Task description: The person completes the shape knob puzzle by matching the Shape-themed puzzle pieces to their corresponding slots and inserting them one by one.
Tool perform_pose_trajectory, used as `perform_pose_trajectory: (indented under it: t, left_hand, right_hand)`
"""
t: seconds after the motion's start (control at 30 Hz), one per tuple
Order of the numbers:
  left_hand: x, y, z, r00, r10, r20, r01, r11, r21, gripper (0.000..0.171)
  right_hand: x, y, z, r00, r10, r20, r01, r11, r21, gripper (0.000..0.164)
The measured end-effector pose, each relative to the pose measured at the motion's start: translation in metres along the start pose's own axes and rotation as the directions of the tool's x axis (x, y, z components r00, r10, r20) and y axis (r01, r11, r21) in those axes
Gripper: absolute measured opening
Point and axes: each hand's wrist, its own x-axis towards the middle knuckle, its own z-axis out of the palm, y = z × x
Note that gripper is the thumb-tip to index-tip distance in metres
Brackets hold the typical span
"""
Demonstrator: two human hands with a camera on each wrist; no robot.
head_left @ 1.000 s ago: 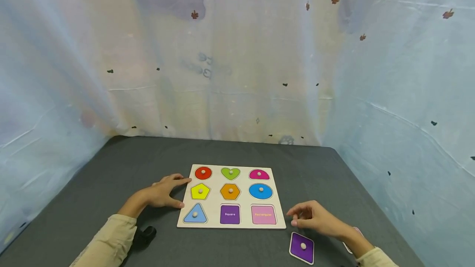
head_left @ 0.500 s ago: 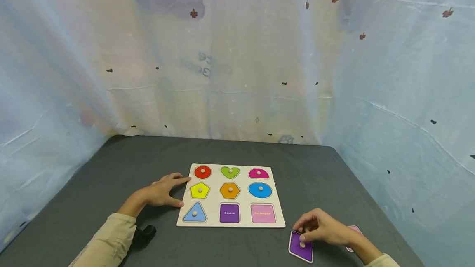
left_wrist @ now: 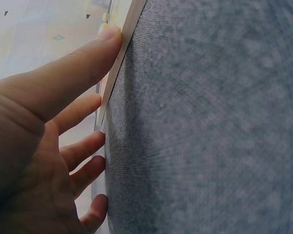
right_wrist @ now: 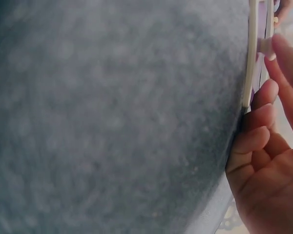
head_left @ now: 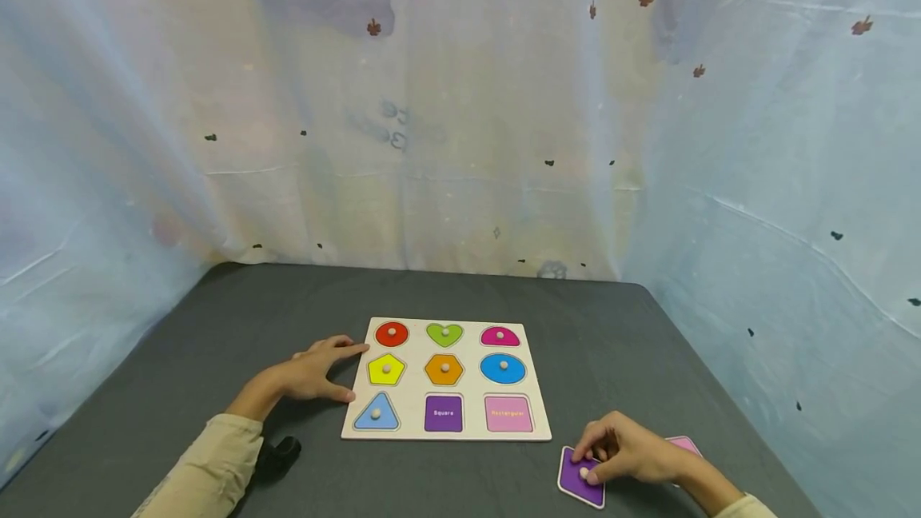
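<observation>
A wooden shape puzzle board (head_left: pixel 417 426) lies on the table. My left hand (head_left: pixel 314 372) rests at its left edge, thumb and forefinger touching the rim and the other fingers spread, as the left wrist view also shows. To the board's lower right, my right hand (head_left: pixel 626 448) is over a purple four-sided puzzle piece (head_left: pixel 572 484). Thumb and forefinger are at the piece's small knob (right_wrist: pixel 265 46), and the other fingers are curled. The piece looks flat on the table. A pink puzzle piece (head_left: pixel 685 444) lies partly hidden behind the right wrist.
Seven board shapes have knobs, among them a blue triangle (head_left: pixel 376 416). The purple "Square" recess (head_left: pixel 443 422) and pink "Rectangular" recess (head_left: pixel 508 422) hold no piece. A black strap-like object (head_left: pixel 277 458) is by the left forearm. A patterned curtain (head_left: pixel 432 102) surrounds the grey table (head_left: pixel 432 294).
My right hand has come down from beside the board's corner onto the purple piece, bringing thumb and forefinger to its knob. The left hand stays at the board's edge.
</observation>
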Motion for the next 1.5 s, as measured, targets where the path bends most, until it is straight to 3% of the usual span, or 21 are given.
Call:
perform_pose_trajectory:
  t: [0.27, 0.83, 1.07, 1.5]
  left_hand:
    - [-0.002, 0.002, 0.0, 1.0, 0.0, 0.005, 0.0, 1.0, -0.012, 0.088]
    - [-0.001, 0.0, 0.002, 1.0, -0.018, 0.008, 0.018, 1.0, -0.009, 0.088]
    - [0.0, -0.001, 0.001, 1.0, -0.012, -0.002, 0.012, 1.0, -0.001, 0.089]
    - [0.001, -0.002, 0.001, 1.0, -0.02, 0.007, 0.02, 1.0, 0.008, 0.091]
  right_hand:
    - [0.003, -0.001, 0.002, 0.999, -0.036, 0.008, 0.036, 0.998, -0.047, 0.007]
    - [0.005, -0.009, -0.006, 0.998, 0.01, -0.06, -0.014, 0.998, -0.054, 0.013]
    - [0.014, -0.015, -0.015, 0.994, 0.004, -0.108, -0.017, 0.993, -0.117, 0.014]
    - [0.042, -0.023, -0.019, 0.989, 0.049, -0.141, -0.07, 0.987, -0.146, 0.016]
